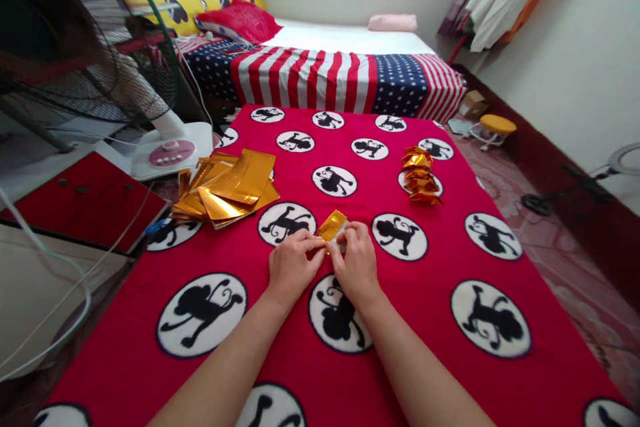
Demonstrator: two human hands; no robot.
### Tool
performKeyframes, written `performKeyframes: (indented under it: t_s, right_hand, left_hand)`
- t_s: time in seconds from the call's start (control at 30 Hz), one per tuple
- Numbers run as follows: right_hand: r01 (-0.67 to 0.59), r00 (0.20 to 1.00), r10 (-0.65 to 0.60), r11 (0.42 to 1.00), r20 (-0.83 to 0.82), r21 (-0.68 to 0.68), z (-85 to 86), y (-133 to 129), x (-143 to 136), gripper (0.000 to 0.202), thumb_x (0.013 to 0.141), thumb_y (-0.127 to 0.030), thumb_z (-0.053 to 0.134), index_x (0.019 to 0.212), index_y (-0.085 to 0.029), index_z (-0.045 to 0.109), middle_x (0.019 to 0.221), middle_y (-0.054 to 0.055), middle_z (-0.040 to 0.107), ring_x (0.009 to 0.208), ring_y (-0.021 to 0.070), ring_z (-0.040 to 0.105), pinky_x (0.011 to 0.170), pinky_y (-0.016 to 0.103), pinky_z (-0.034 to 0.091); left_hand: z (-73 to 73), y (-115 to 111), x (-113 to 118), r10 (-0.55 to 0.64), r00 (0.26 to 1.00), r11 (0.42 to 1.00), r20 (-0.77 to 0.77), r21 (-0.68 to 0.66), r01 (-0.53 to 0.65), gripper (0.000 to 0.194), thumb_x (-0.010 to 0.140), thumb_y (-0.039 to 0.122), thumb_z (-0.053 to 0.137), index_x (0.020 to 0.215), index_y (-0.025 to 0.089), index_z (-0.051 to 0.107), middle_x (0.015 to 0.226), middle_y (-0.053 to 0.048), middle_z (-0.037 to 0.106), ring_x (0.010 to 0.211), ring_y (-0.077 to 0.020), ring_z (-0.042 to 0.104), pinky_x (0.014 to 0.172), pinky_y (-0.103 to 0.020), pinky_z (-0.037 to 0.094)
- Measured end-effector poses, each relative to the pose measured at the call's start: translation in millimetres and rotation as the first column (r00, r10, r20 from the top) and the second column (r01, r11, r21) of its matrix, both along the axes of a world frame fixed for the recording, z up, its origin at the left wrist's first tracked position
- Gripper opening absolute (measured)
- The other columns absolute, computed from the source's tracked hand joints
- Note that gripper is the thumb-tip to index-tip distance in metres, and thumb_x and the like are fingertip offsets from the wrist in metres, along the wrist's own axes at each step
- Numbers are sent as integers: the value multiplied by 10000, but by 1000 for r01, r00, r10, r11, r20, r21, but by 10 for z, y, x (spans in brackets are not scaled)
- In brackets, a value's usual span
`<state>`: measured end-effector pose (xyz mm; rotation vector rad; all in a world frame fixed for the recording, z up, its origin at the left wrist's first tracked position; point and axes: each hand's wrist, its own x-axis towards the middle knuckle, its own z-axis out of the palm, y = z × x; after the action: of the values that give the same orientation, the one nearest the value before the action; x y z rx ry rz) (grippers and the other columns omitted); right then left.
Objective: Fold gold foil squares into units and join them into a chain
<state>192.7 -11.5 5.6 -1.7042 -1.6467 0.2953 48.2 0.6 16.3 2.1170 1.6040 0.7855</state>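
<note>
A small gold foil paper [333,225] with a pale part lies at the middle of the red cloth [350,213], between my hands. My left hand [296,260] pinches its near left edge, fingers bent. My right hand [357,259] grips its near right side, fingertips close to those of my left hand. The fingers cover the near edge of the paper. To the left lies a loose, fanned pile of gold foil sheets [235,183]. Over on the right, several folded gold pieces [420,175] stand in a row.
A fan [170,130] with blurred blades stands at the left beside a red-topped box [83,200]. Beyond the cloth is a bed with a striped and starred cover [310,77]. A yellow stool [497,124] and a dark stand [565,187] are on the right floor.
</note>
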Motion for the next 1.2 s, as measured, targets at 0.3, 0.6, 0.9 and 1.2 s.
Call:
performKeyframes:
  t_s: [0.3, 0.6, 0.9, 1.2]
  right_hand:
    - [20, 995, -18, 999, 98, -26, -1, 35, -28, 96, 824, -199, 598, 792, -214, 509, 1079, 109, 544, 1005, 267, 538, 798, 390, 433]
    - [34, 995, -28, 998, 97, -56, 23, 28, -34, 103, 810, -201, 614, 784, -213, 516, 1088, 100, 548, 1005, 265, 543, 797, 389, 421]
    - [32, 996, -25, 997, 84, -76, 23, 20, -26, 106, 818, -208, 622, 782, -208, 522, 1110, 94, 546, 1031, 261, 541, 829, 384, 415]
    - [34, 998, -29, 996, 63, -80, 4, 28, -10, 102, 814, -218, 632, 776, -205, 538, 1121, 89, 548, 1037, 252, 545, 852, 376, 425]
  left_hand:
    - [-5, 8, -27, -18, 1000, 999, 6, -51, 18, 195, 845, 256, 620, 982, 317, 745, 983, 17, 715, 879, -160, 669, 650, -249, 467]
    - [13, 80, -82, -42, 997, 993, 68, -111, 50, 203, 868, 250, 579, 955, 300, 755, 999, 10, 735, 875, -163, 674, 682, -246, 494]
    - [-4, 95, -48, 20, 999, 993, 38, -113, -15, 158, 839, 269, 632, 913, 319, 762, 983, 31, 743, 843, -158, 673, 626, -243, 461]
    - [35, 101, -73, -18, 999, 988, 35, -155, 23, 167, 839, 275, 636, 929, 323, 769, 1008, 30, 739, 875, -156, 673, 675, -240, 481]
